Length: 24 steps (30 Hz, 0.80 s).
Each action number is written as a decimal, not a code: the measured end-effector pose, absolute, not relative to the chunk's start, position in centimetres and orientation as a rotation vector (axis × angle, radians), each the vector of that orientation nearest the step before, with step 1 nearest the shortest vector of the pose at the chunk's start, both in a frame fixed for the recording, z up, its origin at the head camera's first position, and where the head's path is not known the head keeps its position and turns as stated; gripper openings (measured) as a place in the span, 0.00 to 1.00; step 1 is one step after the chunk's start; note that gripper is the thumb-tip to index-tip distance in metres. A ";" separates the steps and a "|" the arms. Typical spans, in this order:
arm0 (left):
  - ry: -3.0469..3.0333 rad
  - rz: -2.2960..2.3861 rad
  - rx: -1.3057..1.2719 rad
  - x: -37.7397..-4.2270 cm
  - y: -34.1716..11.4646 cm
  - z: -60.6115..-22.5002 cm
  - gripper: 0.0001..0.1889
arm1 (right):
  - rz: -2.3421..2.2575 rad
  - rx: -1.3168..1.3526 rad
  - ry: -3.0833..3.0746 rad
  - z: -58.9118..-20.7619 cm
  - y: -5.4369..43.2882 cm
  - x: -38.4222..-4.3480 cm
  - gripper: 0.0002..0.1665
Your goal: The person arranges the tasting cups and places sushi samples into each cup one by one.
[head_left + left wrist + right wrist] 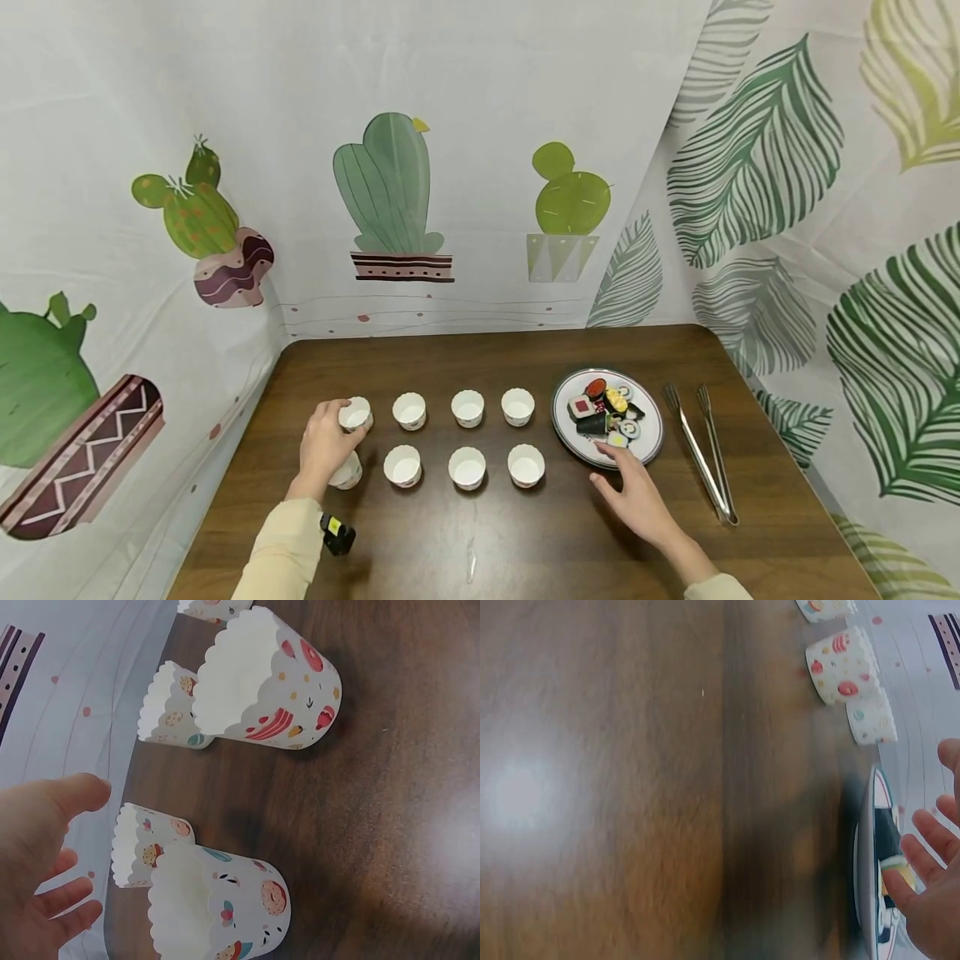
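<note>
Several white paper baking cups with scalloped rims and printed sweets stand in two rows. My left hand [330,437] hovers over the left end, its thumb and fingers spread around the back-left cup [356,412] in the head view. In the left wrist view this hand [45,862] looks apart from the cups, holding nothing. It partly hides the front-left cup [347,473]. My right hand [633,496], fingers loosely extended and holding nothing, is over the near edge of a round plate [564,440] with dark rim lines. Assorted sushi pieces [592,425] lie on that plate.
Metal tongs [697,458] lie with arms spread, right of the plate. A small black object [337,535] with a yellow mark is beside the left wrist. The brown wooden table [420,550] meets patterned cloth [480,167] at its back and sides.
</note>
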State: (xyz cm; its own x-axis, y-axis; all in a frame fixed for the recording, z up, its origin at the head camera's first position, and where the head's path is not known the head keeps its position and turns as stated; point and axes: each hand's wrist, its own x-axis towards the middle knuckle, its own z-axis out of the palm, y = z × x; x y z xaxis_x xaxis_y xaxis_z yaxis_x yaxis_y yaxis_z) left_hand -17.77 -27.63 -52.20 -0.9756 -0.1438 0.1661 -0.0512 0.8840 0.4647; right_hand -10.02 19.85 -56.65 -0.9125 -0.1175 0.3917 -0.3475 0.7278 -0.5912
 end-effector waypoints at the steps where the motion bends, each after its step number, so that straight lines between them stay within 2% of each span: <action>1: -2.872 -0.704 0.163 -17.9 -27.7 -52.2 0.29 | 0.983 0.354 -2.604 -56.7 20.2 -10.0 0.30; 24: -2.957 -0.818 0.321 -19.5 -28.0 -53.4 0.40 | 0.816 -0.043 -2.575 -56.4 26.3 -10.0 0.30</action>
State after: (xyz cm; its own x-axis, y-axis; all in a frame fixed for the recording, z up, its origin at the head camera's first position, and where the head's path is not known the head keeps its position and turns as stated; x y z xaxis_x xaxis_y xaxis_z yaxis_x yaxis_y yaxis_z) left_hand -19.52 -28.02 -53.42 -0.9768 -0.2144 -0.0009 -0.1844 0.8378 0.5140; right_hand -10.03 26.28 -56.39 -0.9044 0.1572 0.3967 -0.1001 0.8256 -0.5553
